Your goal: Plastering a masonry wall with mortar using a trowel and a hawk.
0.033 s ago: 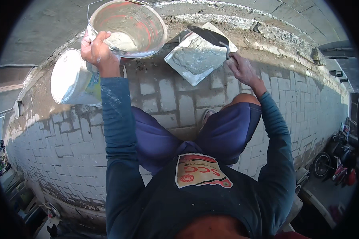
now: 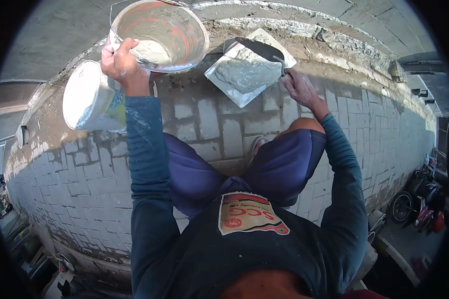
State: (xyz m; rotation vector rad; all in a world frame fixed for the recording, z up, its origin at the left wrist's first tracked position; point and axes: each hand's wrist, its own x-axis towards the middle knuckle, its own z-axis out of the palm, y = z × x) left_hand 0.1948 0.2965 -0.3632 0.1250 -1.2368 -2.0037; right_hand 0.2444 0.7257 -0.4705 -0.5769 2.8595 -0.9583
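Note:
My left hand (image 2: 122, 65) is closed on the near left rim of a mortar-smeared bucket (image 2: 193, 30), which tilts so its inside shows. Pale wet mortar (image 2: 153, 52) lies in the bottom of it. In my right hand (image 2: 299, 88) is the handle of a trowel (image 2: 260, 50), its dark blade pointing left over a square light board (image 2: 238, 97). Grey mortar (image 2: 244, 74) is spread across that board, partly covered by the blade. Whether the blade touches the mortar I cannot tell.
A white pail (image 2: 82, 97) lies on its side just left of my left wrist. Brick paving (image 2: 209, 119) spreads around my feet, with a strip of dirt and a rough concrete edge (image 2: 284, 25) beyond. A parked motorcycle (image 2: 419, 204) stands far right.
The trowel and my right hand have shifted slightly nearer to me, and the blade sits lower over the board. My left hand and the bucket look the same.

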